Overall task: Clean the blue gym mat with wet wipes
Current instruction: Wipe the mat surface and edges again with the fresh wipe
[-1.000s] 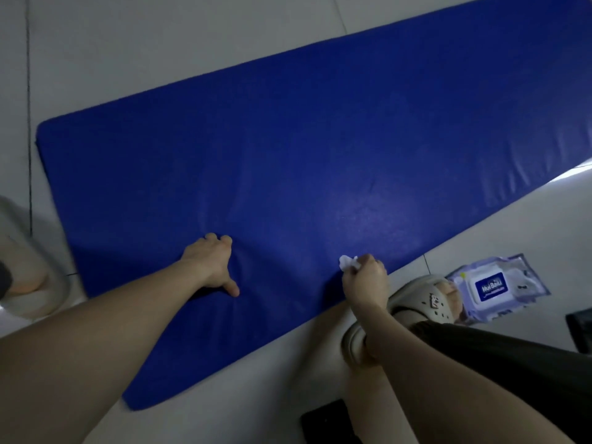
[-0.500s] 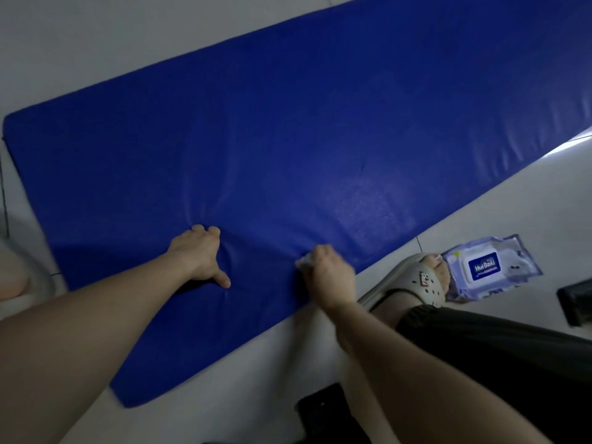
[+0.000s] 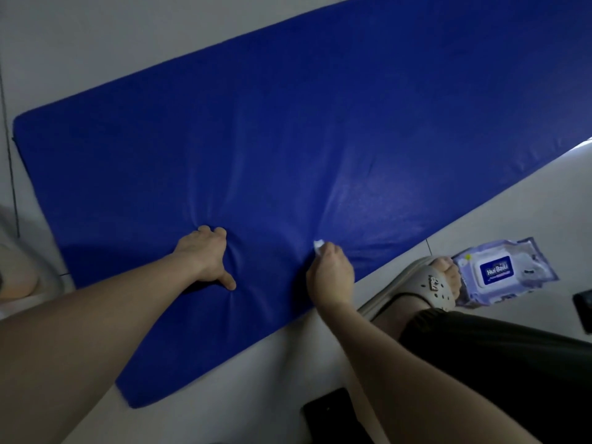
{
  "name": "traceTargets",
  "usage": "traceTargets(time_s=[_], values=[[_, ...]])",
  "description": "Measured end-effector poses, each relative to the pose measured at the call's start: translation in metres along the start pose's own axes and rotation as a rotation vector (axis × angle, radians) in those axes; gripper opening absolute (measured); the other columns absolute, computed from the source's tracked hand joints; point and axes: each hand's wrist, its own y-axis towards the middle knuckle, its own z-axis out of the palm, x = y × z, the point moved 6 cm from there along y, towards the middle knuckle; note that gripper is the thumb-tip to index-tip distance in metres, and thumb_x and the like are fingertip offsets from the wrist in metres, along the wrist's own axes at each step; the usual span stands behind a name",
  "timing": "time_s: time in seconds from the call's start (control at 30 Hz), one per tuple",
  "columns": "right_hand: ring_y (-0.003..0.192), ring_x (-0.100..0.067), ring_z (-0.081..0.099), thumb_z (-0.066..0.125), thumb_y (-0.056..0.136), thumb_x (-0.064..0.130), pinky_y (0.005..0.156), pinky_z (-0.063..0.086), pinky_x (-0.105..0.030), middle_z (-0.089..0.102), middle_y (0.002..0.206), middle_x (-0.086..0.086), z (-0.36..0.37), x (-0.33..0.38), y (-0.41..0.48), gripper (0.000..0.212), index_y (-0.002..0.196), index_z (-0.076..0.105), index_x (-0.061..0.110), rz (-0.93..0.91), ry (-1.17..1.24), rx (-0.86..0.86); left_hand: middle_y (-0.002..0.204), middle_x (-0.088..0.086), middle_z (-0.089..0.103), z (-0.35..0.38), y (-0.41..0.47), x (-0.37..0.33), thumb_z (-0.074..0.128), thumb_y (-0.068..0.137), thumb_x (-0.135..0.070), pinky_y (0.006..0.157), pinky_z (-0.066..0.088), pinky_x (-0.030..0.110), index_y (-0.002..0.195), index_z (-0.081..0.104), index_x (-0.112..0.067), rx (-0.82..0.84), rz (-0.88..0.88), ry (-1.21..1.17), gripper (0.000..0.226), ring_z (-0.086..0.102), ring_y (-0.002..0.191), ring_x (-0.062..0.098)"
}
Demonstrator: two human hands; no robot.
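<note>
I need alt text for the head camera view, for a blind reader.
A person's right hand holds a white wet wipe on a blue gym mat near its front edge, while the left hand presses the mat. A pack of wipes lies on the pale floor beside a sandalled foot.
</note>
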Motion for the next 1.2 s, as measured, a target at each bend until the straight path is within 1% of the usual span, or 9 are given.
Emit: traceTargets(time_s=[0.2, 0.27, 0.5, 0.67, 0.87, 0.97, 1.03, 1.1, 1.2], values=[[0.086, -0.027, 0.062, 0.053, 0.100, 0.026, 0.076, 0.053, -0.040, 0.062, 0.100, -0.007, 0.046, 0.056, -0.059, 0.017, 0.110, 0.062, 0.016, -0.544, -0.032, 0.347, 0.125, 0.006, 0.047, 0.001, 0.002, 0.001, 0.087, 0.048, -0.074, 0.086, 0.052, 0.036, 0.128, 0.041, -0.018, -0.006, 0.003, 0.007, 0.108, 0.053, 0.109, 0.022], [0.086, -0.028, 0.061, 0.052, 0.100, 0.029, 0.069, 0.050, -0.039, 0.060, 0.100, -0.008, 0.049, 0.058, -0.056, 0.020, 0.109, 0.062, 0.014, -0.632, -0.106, 0.361, 0.126, 0.006, 0.047, 0.002, 0.002, 0.002, 0.086, 0.048, -0.075, 0.085, 0.051, 0.036, 0.128, 0.040, -0.018, -0.013, 0.006, 0.009, 0.108, 0.054, 0.111, 0.023], [0.104, -0.032, 0.057, 0.046, 0.102, 0.041, 0.076, 0.049, -0.041, 0.057, 0.113, -0.011, -0.038, -0.027, 0.069, 0.032, 0.106, 0.055, 0.010, -0.130, -0.237, -0.019, 0.126, 0.005, 0.047, 0.003, 0.003, 0.003, 0.087, 0.047, -0.075, 0.092, 0.052, 0.038, 0.128, 0.040, -0.020, -0.017, 0.015, -0.006, 0.109, 0.052, 0.112, 0.023], [0.093, -0.033, 0.060, 0.049, 0.103, 0.033, 0.069, 0.040, -0.036, 0.056, 0.112, -0.011, -0.044, -0.039, 0.081, 0.027, 0.105, 0.054, 0.007, 0.030, -0.126, -0.100, 0.120, 0.003, 0.046, 0.006, 0.006, 0.006, 0.086, 0.046, -0.076, 0.082, 0.050, 0.033, 0.124, 0.041, -0.021, -0.040, 0.029, -0.001, 0.106, 0.046, 0.098, 0.017], [0.088, -0.033, 0.063, 0.046, 0.103, 0.029, 0.071, 0.045, -0.037, 0.062, 0.104, -0.013, 0.020, 0.038, 0.018, 0.024, 0.101, 0.057, 0.008, -0.202, -0.090, 0.077, 0.119, -0.001, 0.044, 0.010, -0.002, 0.010, 0.086, 0.046, -0.075, 0.080, 0.050, 0.032, 0.122, 0.040, -0.022, -0.140, 0.035, -0.056, 0.104, 0.048, 0.102, 0.017], [0.079, -0.035, 0.064, 0.051, 0.097, 0.023, 0.061, 0.037, -0.035, 0.063, 0.098, -0.013, 0.054, 0.083, -0.027, 0.016, 0.096, 0.059, 0.009, -0.484, -0.132, 0.229, 0.106, -0.009, 0.044, 0.017, -0.020, 0.022, 0.081, 0.061, -0.072, 0.074, 0.049, 0.031, 0.104, 0.044, -0.027, -0.276, 0.066, -0.238, 0.073, 0.049, 0.093, 0.013], [0.079, -0.035, 0.064, 0.054, 0.096, 0.026, 0.059, 0.039, -0.036, 0.063, 0.098, -0.012, 0.059, 0.089, -0.033, 0.017, 0.096, 0.059, 0.009, -0.577, -0.163, 0.250, 0.102, -0.008, 0.048, 0.025, -0.035, 0.047, 0.075, 0.077, -0.064, 0.073, 0.051, 0.035, 0.097, 0.048, -0.026, -0.417, -0.037, -0.439, 0.051, 0.052, 0.088, 0.014], [0.086, -0.032, 0.063, 0.053, 0.099, 0.037, 0.061, 0.045, -0.038, 0.063, 0.103, -0.011, 0.044, 0.076, -0.011, 0.026, 0.099, 0.059, 0.011, -0.544, -0.199, 0.165, 0.109, 0.003, 0.051, 0.037, -0.050, 0.081, 0.071, 0.086, -0.055, 0.071, 0.052, 0.043, 0.099, 0.049, -0.021, -0.553, -0.309, -0.577, 0.043, 0.052, 0.091, 0.021], [0.095, -0.034, 0.059, 0.053, 0.099, 0.043, 0.064, 0.047, -0.039, 0.056, 0.110, -0.012, 0.004, 0.039, 0.042, 0.033, 0.102, 0.060, 0.011, -0.390, -0.265, 0.007, 0.131, 0.020, 0.042, 0.061, -0.071, 0.119, 0.077, 0.078, -0.059, 0.082, 0.051, 0.054, 0.124, 0.041, -0.012, -0.541, -0.786, -0.760, 0.076, 0.048, 0.113, 0.040]])
